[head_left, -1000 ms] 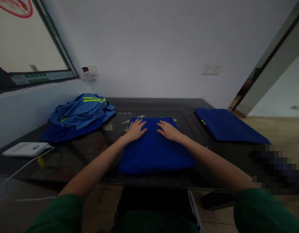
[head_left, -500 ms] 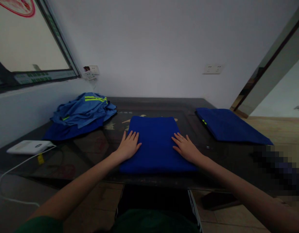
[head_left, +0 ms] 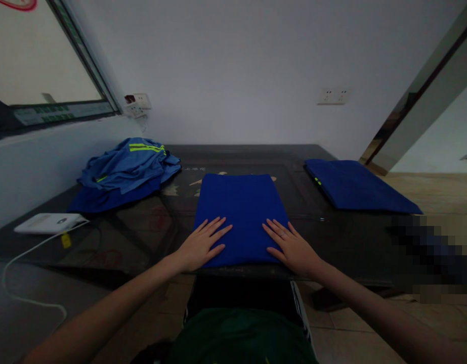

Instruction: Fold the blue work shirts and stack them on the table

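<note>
A dark blue garment (head_left: 241,207), folded into a flat rectangle, lies on the table in front of me. My left hand (head_left: 203,243) rests palm down on its near left part, fingers spread. On the near right part lies my right hand (head_left: 290,246), also flat with fingers apart and a ring on one finger. Neither hand grips the cloth. What kind of garment it is, I cannot tell from the folded shape.
The dark table (head_left: 233,151) stands against a wall. At its left lie a crumpled blue garment (head_left: 127,167) with yellow-green stripes and a white device (head_left: 49,223) with a white cable (head_left: 32,251). Another folded blue garment (head_left: 358,184) lies at the right.
Both hands have slid over the folded garment toward its near edge, staying flat with fingers spread. The camera view has shifted slightly.
</note>
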A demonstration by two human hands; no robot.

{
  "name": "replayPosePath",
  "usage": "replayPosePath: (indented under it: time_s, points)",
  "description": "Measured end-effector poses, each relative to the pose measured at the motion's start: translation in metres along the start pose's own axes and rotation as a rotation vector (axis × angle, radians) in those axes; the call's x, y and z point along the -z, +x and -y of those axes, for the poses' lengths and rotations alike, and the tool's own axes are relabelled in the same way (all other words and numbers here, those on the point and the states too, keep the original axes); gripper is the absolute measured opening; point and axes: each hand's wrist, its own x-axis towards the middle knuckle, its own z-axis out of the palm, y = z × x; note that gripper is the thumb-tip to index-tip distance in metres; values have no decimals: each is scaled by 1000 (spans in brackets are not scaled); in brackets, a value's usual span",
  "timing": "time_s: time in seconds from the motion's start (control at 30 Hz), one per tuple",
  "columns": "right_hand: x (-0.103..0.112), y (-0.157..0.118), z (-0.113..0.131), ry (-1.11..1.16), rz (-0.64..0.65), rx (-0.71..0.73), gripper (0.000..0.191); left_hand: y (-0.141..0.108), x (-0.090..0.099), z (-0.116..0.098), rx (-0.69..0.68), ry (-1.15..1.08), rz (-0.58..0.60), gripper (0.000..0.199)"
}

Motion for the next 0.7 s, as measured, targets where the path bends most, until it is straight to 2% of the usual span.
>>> replayPosePath:
  time_s: [0.1, 0.17, 0.23, 0.3, 0.4, 0.5, 0.6, 0.7]
  points:
    - [-1, -18, -22, 93, -36, -48, 62, -25, -1, 15, 96, -35, -84, 53]
    - [1, -35, -35, 235, -140, -136, 61, -46, -4, 22, 237, -100, -243, 55]
    - [6, -53, -43, 411, -266, -276, 57, -68, -7, 22, 384, -223, -403, 56]
    - [13, -67, -42, 579, -336, -391, 50, -84, -9, 13, 488, -393, -466, 56]
    - [19, -78, -28, 777, -335, -431, 42, -93, -11, -6, 539, -639, -440, 53]
    - [19, -77, -13, 867, -365, -449, 41, -91, -13, -19, 551, -748, -440, 52]
    - [16, -72, -4, 893, -405, -488, 43, -88, -12, -21, 583, -758, -408, 54]
    - [16, -68, 0, 936, -355, -483, 47, -87, -5, -18, 556, -779, -320, 50]
